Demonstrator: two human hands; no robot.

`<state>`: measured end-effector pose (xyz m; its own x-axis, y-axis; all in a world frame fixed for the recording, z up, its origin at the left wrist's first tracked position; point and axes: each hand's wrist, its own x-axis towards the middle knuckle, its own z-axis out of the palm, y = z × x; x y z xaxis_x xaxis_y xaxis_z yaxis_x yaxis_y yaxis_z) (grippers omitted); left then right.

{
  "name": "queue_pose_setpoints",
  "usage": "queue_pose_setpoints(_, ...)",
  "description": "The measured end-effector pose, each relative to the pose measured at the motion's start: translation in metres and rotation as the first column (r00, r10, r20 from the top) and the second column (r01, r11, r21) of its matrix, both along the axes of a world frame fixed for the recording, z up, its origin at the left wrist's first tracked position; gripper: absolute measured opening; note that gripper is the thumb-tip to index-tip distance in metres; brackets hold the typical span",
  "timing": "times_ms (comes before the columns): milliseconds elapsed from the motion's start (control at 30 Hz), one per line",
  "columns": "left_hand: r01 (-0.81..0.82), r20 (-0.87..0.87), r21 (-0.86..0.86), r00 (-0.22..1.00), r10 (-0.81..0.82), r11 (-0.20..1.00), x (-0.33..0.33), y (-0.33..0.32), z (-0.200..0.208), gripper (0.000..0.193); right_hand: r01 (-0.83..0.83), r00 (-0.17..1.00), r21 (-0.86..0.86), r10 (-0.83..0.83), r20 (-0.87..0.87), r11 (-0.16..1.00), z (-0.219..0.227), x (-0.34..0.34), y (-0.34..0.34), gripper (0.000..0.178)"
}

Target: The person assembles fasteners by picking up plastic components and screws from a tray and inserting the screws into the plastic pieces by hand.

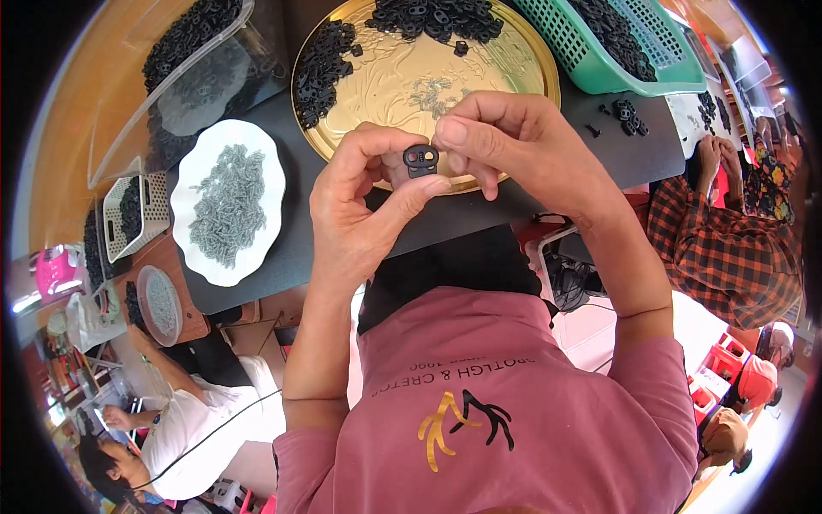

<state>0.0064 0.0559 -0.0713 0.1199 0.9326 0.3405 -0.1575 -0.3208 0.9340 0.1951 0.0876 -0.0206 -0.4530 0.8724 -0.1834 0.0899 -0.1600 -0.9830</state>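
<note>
A black two-hole cord lock [420,160] is pinched between the thumb and fingers of my left hand [364,184], above the near rim of a round gold tray [377,94]. Close against its right side, my right hand [505,141] has its thumb and forefinger pressed together; whatever lies between them is hidden. On the tray, black cord lock parts [437,19] are heaped at the far side, with more black parts [324,77] at the left. A few small metal springs [435,92] lie scattered just beyond my fingers.
Left of my hands, a white scalloped plate [272,171] bears a pile of springs [228,206]. Behind it stands a clear bin [120,154] of black parts. A green basket [676,81] sits far right, near loose black pieces [629,118]. Other people work on both sides.
</note>
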Motion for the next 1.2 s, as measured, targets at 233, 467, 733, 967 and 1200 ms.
queue_pose_setpoints(233, -0.049, -0.078, 0.044, 0.996, 0.052, 0.998, 0.001, -0.002, 0.001, 0.029, -0.048, 0.999, -0.006, 0.048, 0.012, 0.999, -0.005, -0.008, -0.006, 0.036)
queue_pose_setpoints(467, -0.1, -0.151, 0.09, 0.982, 0.112, 0.991, 0.002, -0.003, 0.003, 0.028, -0.013, 0.999, 0.024, 0.014, -0.04, 1.0, -0.009, -0.011, -0.01, 0.032)
queue_pose_setpoints(733, -0.149, -0.12, 0.177, 0.978, 0.172, 0.973, 0.002, -0.005, 0.001, 0.024, -0.029, 0.99, -0.03, 0.024, -0.136, 0.999, -0.011, -0.013, -0.012, 0.027)
queue_pose_setpoints(967, -0.164, -0.155, 0.219, 0.967, 0.201, 0.962, 0.0, -0.004, -0.006, 0.024, -0.028, 0.984, -0.071, 0.015, -0.176, 0.997, -0.016, -0.015, -0.011, 0.028)
queue_pose_setpoints(1200, -0.161, -0.121, 0.154, 0.976, 0.18, 0.975, 0.001, -0.003, -0.004, 0.037, 0.003, 0.998, 0.01, -0.003, -0.055, 1.0, -0.011, -0.015, -0.011, 0.022)
